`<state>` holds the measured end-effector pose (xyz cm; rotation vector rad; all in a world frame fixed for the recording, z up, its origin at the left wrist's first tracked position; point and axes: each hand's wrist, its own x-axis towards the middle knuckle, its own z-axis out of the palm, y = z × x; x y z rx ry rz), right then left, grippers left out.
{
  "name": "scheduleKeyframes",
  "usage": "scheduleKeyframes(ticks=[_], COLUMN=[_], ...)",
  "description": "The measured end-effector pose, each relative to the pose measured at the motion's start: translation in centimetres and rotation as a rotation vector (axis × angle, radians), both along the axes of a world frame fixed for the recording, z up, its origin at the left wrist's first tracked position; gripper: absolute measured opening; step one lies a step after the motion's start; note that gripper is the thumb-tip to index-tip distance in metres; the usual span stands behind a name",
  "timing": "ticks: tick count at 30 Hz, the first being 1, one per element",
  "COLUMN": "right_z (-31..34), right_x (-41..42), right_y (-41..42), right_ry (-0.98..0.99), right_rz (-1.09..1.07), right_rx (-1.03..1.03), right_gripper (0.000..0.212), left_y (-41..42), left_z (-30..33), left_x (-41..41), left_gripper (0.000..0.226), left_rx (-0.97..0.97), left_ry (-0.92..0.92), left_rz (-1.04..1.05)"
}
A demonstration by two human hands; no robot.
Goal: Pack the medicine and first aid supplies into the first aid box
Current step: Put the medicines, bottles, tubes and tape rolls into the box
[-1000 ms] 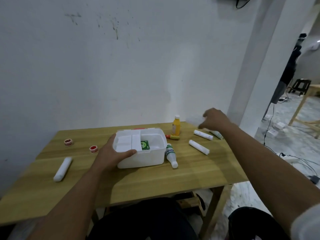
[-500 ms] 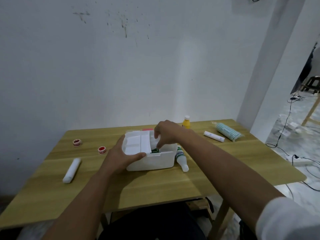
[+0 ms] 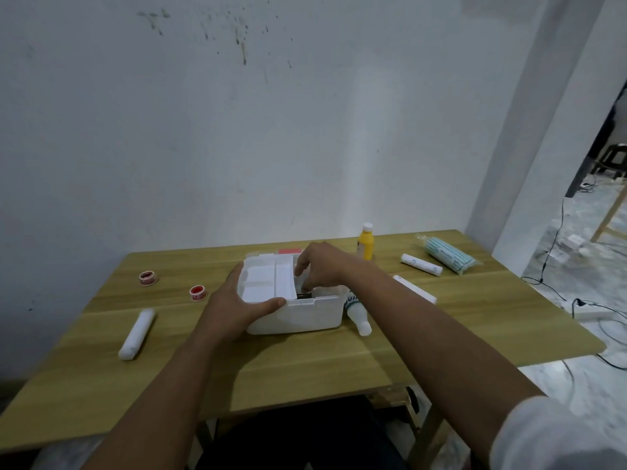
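The white first aid box (image 3: pixel 298 317) stands open at the middle of the wooden table (image 3: pixel 305 371), with a white divided tray (image 3: pixel 268 279) in its left half. My left hand (image 3: pixel 234 307) grips the box's front left corner. My right hand (image 3: pixel 322 266) reaches down into the right half, fingertips hidden inside. A white bottle (image 3: pixel 358 317) lies against the box's right side. Behind it a yellow bottle (image 3: pixel 365 245) stands upright. Two white rolls (image 3: pixel 421 264) (image 3: pixel 417 291) and a striped packet (image 3: pixel 448 255) lie to the right.
Left of the box lie a white roll (image 3: pixel 137 329) and two small red tape rolls (image 3: pixel 148 278) (image 3: pixel 197 293). Something red (image 3: pixel 290 251) shows behind the box. The wall runs along the table's far edge. Cables and a power strip (image 3: pixel 590 313) lie on the floor at the right.
My right hand came back from the far right of the table and went down into the box's right half. My left hand stayed on the box. The camera turned slightly right.
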<state>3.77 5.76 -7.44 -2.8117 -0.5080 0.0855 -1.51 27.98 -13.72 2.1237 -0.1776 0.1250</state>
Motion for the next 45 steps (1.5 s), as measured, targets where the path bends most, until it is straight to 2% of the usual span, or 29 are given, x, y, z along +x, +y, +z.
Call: scheduleKeyframes(ticks=[3,10,13,16,19,22,24,26,29,31,35,39,42,45], right_z=[-0.1,0.4,2.7,4.1,2.4,-1.2,-3.7,-5.9,-7.0,-5.9,-0.5,4.6,6.2,6.1], right_x=[0.0,-0.3,-0.2,0.8,2.1,3.2,3.6,3.6,2.7,2.4,1.7,-0.5,-2.2,-3.0], right_y=[0.1,-0.7,-3.8,-10.4,-18.9,-26.4,-29.9,-31.9,-32.5,-31.7,-28.1,-21.7,-16.7,-12.3], right_ry=[-0.007,0.003,-0.061,-0.196,-0.285,-0.19,-0.076,0.004,-0.075,-0.163,-0.285,-0.165,0.019,0.077], right_rz=[-0.008,-0.022,-0.124,-0.298,-0.538,-0.766,-0.822,-0.839,-0.852,-0.871,-0.78,-0.516,-0.298,-0.14], right_rx=[0.032,0.172,0.374,0.448,0.359,0.147,0.0,-0.055,-0.058,-0.01,0.284,0.674,0.657,0.41], right_gripper=[0.04,0.043,0.039,0.031,0.028,0.037,0.045,0.047,0.035,0.035,0.042,0.037,0.035,0.033], left_y=[-0.1,0.1,0.3,0.0,-0.6,-0.6,-0.5,-0.6,-0.9,-0.9,-0.7,-0.8,-0.8,-0.6], left_z=[0.1,0.2,0.5,0.6,0.7,0.8,0.8,0.9,0.9,0.7,0.7,1.0,1.3,1.6], left_x=[0.1,-0.1,-0.4,-0.6,-0.6,-0.6,-0.4,-0.3,-0.3,-0.3,-0.4,-0.8,-1.0,-1.3], left_gripper=[0.113,0.114,0.122,0.109,0.101,0.108,0.103,0.085,0.074,0.078,0.098,0.099,0.104,0.105], left_rx=[0.019,0.021,0.004,-0.003,-0.015,-0.019,-0.024,-0.022,-0.001,-0.006,-0.003,0.006,0.026,0.024], left_ry=[-0.002,0.003,0.023,-0.012,-0.017,0.014,0.022,0.016,-0.013,-0.022,-0.013,-0.009,0.01,0.021], left_rz=[0.011,0.006,-0.005,0.009,0.024,0.001,0.014,0.018,0.02,0.038,0.042,0.05,0.051,0.039])
